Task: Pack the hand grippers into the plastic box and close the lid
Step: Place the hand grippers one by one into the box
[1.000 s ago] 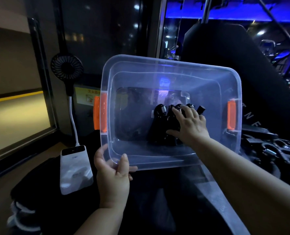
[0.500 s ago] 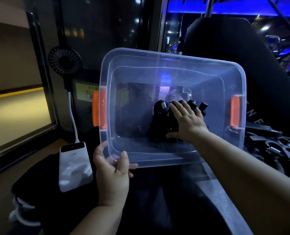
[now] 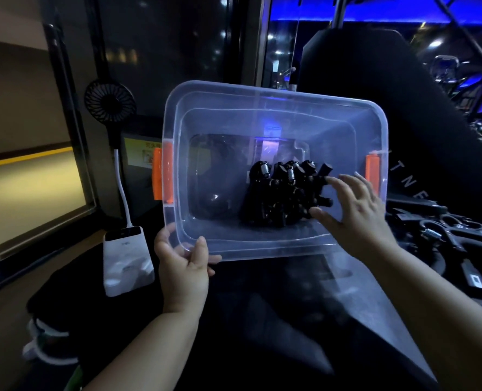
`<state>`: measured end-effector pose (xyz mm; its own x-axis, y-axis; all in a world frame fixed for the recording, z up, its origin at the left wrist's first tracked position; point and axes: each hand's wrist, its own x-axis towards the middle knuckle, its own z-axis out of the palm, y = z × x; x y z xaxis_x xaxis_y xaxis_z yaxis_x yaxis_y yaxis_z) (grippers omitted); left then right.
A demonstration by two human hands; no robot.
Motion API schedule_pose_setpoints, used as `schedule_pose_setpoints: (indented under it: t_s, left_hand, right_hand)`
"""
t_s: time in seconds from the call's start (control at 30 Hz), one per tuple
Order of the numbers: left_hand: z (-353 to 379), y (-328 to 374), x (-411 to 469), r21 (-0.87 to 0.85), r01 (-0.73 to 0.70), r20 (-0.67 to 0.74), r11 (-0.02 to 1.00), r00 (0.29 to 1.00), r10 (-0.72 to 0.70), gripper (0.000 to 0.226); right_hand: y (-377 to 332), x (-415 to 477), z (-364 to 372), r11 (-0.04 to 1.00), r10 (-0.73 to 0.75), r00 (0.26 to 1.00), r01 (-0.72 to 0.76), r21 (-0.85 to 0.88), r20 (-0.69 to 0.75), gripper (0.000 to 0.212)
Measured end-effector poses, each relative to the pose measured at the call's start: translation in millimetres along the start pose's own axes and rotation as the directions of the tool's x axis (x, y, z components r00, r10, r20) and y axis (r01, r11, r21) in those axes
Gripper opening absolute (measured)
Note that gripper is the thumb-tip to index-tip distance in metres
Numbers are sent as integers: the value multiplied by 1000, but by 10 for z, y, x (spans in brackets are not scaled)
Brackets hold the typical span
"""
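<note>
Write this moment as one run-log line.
left hand: grips plastic box rim | right hand: open, beside hand grippers | hand grippers: bunched inside plastic box

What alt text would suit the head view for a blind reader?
A left hand holds a clear box by its near rim; the open right hand hovers by black grippers lying inside. More grippers lie outside, right.

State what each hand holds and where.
Left hand grips the plastic box by its near-left rim. Right hand holds nothing, open beside the hand grippers.

Dark surface (image 3: 242, 280) (possibly padded bench): white power bank (image 3: 127, 261) left, loose hand grippers (image 3: 443, 235) right.
</note>
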<state>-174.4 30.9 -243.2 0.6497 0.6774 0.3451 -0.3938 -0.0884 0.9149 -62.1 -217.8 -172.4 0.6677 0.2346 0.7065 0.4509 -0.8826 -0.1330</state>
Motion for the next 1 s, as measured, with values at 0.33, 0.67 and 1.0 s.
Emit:
schedule_pose_setpoints:
  t_s: [0.33, 0.67, 1.0]
  left_hand:
    - [10, -53, 21, -4, -24, -33, 1000, 999, 24, 46]
    - [49, -75, 6, 6, -30, -40, 1000, 999, 30, 46]
    - [33, -119, 34, 0, -23, -36, 1000, 999, 23, 46]
  right_hand:
    - [1086, -969, -673, 914, 374, 919, -343, -215, 124, 74]
    - [1245, -1308, -756, 863, 462, 838, -348, -367, 290, 64]
    - [1061, -1361, -798, 888, 417, 857, -314, -336, 302, 45]
